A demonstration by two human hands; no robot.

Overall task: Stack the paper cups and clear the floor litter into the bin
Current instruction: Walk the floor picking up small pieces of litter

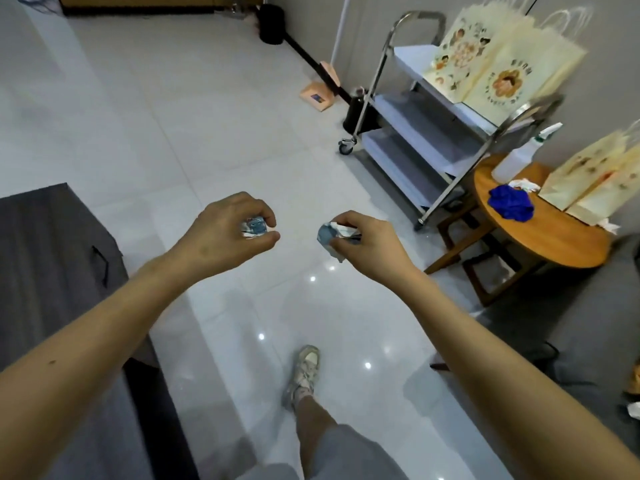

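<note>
Crumpled litter wad (255, 227) is sitting pinched in the left hand (221, 233); a second crumpled wrapper (332, 234) is gripped by the right hand (367, 242). Both are hanging over the tiled floor (173, 133). Judgement: keep fists tight while carrying to the black bin (272, 24), far corner.

No legible text: print on the paper bags (498, 69) too blurred to read.

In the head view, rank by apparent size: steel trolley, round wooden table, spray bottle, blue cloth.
1. Steel trolley
2. Round wooden table
3. Spray bottle and blue cloth: they look about alike, so unranked.
</note>
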